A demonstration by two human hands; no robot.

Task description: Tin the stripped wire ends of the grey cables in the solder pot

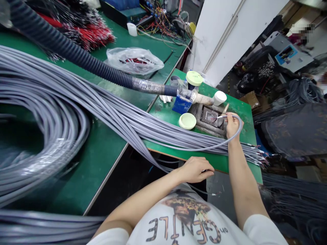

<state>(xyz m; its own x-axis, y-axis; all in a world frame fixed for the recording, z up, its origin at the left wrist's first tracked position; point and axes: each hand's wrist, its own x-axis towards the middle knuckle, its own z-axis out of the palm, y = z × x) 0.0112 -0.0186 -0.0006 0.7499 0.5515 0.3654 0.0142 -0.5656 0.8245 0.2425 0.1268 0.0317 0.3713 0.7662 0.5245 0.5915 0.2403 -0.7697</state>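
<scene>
My right hand [233, 125] is closed on a grey cable [240, 131] near its stripped end. Thin bare-ended wires fan out from that end, over the shiny square basin of a solder pot [209, 116]. I cannot tell whether the wire tips touch its surface. The cable loops back from my fingers toward a long bundle of grey cables [163, 127] on the green table. My left hand [196, 169] lies by the table's front edge, fingers loosely curled with the thumb against them, and no object shows in it. The bundle's stripped ends [257, 154] lie right of my right forearm.
A ribbed hose [102, 68] crosses above the table to a nozzle beside the pot. Around the pot stand a pale green lid [187, 121], a white cup [219, 98], a yellow-lidded jar [194, 78] and a blue box [182, 103]. Coiled cables [63, 146] lie at left.
</scene>
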